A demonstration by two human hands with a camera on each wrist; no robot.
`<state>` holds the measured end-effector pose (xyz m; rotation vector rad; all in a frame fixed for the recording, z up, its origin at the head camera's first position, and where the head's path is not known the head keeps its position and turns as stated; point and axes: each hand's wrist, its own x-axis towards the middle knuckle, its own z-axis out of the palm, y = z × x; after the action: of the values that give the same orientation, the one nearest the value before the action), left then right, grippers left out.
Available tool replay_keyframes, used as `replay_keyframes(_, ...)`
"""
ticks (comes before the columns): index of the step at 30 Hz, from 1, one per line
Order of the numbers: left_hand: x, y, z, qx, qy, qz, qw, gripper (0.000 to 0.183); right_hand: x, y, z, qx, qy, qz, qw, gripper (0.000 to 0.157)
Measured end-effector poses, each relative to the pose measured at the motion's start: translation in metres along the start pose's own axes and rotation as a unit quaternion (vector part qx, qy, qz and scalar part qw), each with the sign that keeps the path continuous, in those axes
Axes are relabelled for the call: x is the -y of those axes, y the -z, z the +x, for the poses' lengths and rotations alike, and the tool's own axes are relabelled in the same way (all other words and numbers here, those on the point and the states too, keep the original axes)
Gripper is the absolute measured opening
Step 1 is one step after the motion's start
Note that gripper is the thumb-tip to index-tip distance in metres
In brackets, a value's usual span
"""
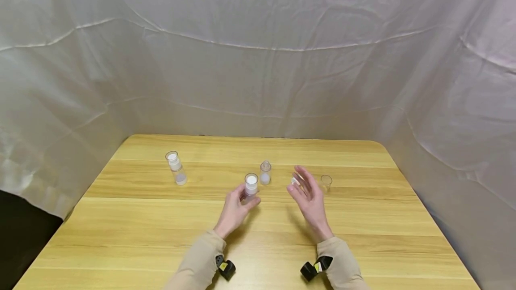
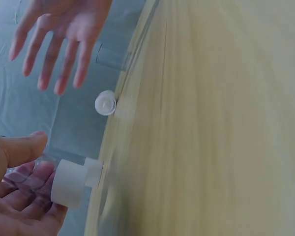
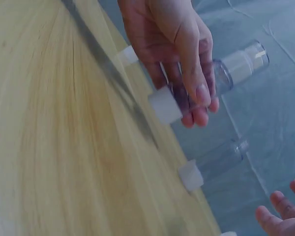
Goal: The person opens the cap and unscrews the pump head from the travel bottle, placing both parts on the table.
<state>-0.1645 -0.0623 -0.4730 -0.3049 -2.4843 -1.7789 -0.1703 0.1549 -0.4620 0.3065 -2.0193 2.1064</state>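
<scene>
In the head view my left hand (image 1: 235, 209) grips a clear pump bottle (image 1: 251, 184) with a white collar and a see-through cap, held upright above the table. The right wrist view shows its white base (image 3: 165, 104), with thumb and fingers round the clear body. My right hand (image 1: 312, 202) hovers with fingers spread and holds nothing. Near its fingertips lies a small white pump head (image 1: 295, 181), seen also in the left wrist view. A clear bottle without a pump (image 1: 265, 173) stands just beyond the held one. To the right sits a clear cap (image 1: 326, 181).
Another capped pump bottle (image 1: 176, 168) stands at the left on the wooden table (image 1: 141, 236). Grey sheeting (image 1: 258, 79) hangs behind the table and along its sides.
</scene>
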Motion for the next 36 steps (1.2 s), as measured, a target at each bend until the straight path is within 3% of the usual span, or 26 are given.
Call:
replay_keyframes(6,-0.002,-0.007,-0.003,0.049,-0.007,-0.019,0.9986,0.037,0.009,-0.008,-0.004,0.064,0.056,-0.03,0.996,0.068)
replay_keyframes(18,-0.002,-0.013,-0.008,0.124,-0.018,-0.04,0.9913,0.034,0.013,-0.02,-0.011,0.158,0.137,-0.08,0.975,0.064)
replay_keyframes(26,0.002,-0.015,-0.006,0.167,-0.032,-0.047,0.9843,0.031,0.011,-0.022,-0.01,0.2,0.185,-0.075,0.959,0.051)
replay_keyframes(36,0.005,-0.016,-0.005,0.192,-0.05,-0.049,0.979,0.032,0.011,-0.022,-0.01,0.219,0.206,-0.085,0.95,0.039)
